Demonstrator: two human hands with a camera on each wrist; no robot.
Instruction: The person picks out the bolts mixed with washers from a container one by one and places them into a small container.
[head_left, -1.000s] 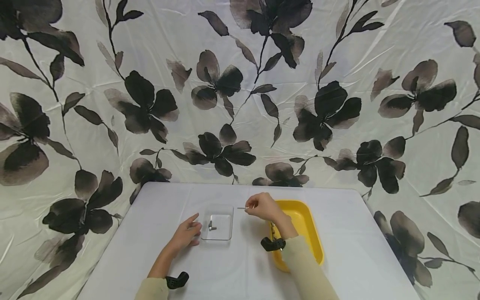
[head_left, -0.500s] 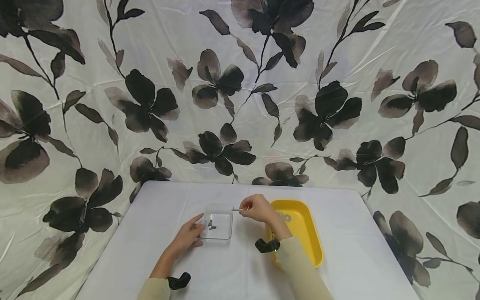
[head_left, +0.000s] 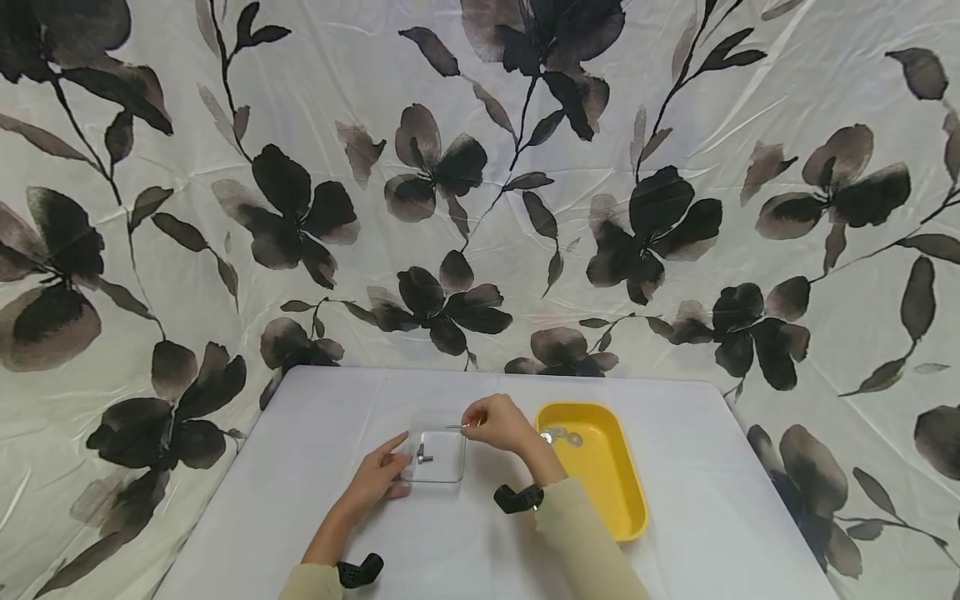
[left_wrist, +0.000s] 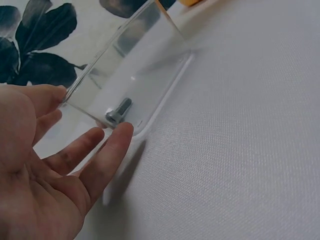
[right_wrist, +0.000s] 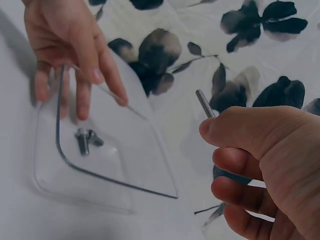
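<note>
A clear plastic box (head_left: 442,481) stands on the white table with two metal bolts (head_left: 423,454) inside, one seen from the side in the left wrist view (left_wrist: 120,109). My left hand (head_left: 377,472) is at the box's left side, its fingers fairly straight and touching the wall. Over the box's right back rim, my right hand (head_left: 498,423) pinches a thin bolt (right_wrist: 205,103) between thumb and index finger. The threaded shaft points left; its head is hidden in the fingers.
To the right stands a yellow tray (head_left: 637,500) with several flat metal washers (head_left: 558,435) at its back left. The white table (head_left: 720,467) ends at a floral cloth (head_left: 480,208) hanging behind it.
My right hand has moved left from the tray's edge to over the box, carrying the bolt, uncovering the washers. My left hand has shifted slightly right against the box.
</note>
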